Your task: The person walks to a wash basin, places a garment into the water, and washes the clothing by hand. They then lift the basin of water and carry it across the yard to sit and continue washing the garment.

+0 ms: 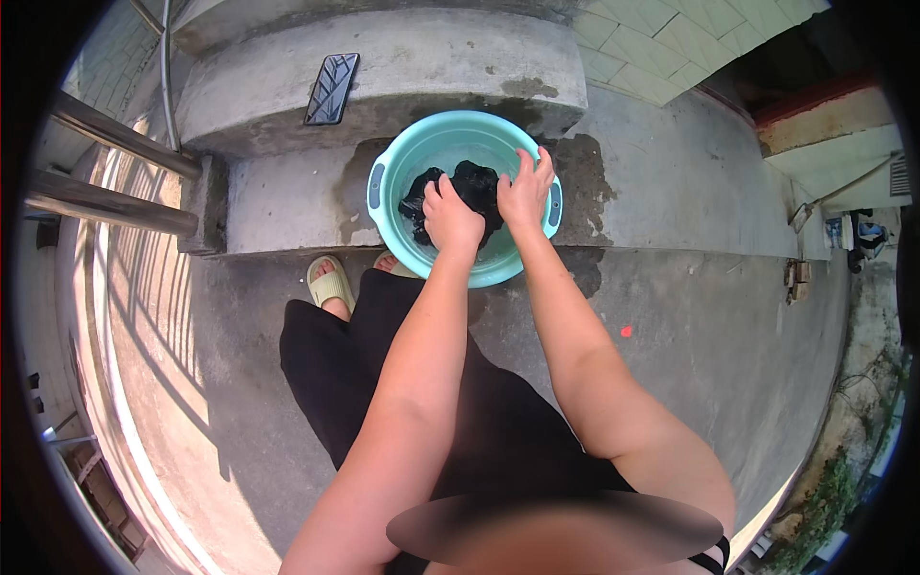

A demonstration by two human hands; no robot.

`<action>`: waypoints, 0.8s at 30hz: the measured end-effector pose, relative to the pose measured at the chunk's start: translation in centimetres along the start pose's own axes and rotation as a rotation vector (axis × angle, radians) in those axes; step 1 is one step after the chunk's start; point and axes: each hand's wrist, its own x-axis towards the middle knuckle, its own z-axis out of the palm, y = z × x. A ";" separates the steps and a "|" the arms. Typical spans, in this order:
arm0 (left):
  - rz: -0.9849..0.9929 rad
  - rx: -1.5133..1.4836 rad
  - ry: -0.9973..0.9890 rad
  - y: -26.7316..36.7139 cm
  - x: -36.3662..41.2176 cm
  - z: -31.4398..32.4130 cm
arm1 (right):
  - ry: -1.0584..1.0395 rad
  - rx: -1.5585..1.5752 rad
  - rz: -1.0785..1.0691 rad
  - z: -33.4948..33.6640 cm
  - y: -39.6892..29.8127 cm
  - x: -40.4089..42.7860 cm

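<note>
A turquoise plastic basin (382, 208) with two side handles holds water and a wet, bunched-up black cloth (474, 183). My left hand (454, 221) is over the left part of the cloth, its fingers bent down; whether they grip the fabric is hidden. Along the basin's right inner side is my right hand (526, 192), fingers spread, with nothing visible in it. Its thumb side lies near the cloth's right edge, and the fingertips reach toward the rim.
The basin stands on a concrete step (287, 201) with wet patches around it. A smartphone (332, 89) lies on the higher step behind. Metal railing bars (122, 136) run at the left. My feet wear pale green slippers (331, 284). A small red scrap (626, 331) lies on the floor.
</note>
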 end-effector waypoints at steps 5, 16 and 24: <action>-0.141 -0.246 -0.373 -3.3 0.7 6.7 | -0.691 -0.202 0.287 6.1 2.8 -4.1; -0.440 -0.577 -0.464 -6.4 3.3 7.4 | -0.727 -0.498 0.127 8.3 2.4 -4.3; -0.605 -0.788 -0.508 -4.1 2.0 4.4 | -0.958 -0.424 0.086 5.8 3.3 -1.4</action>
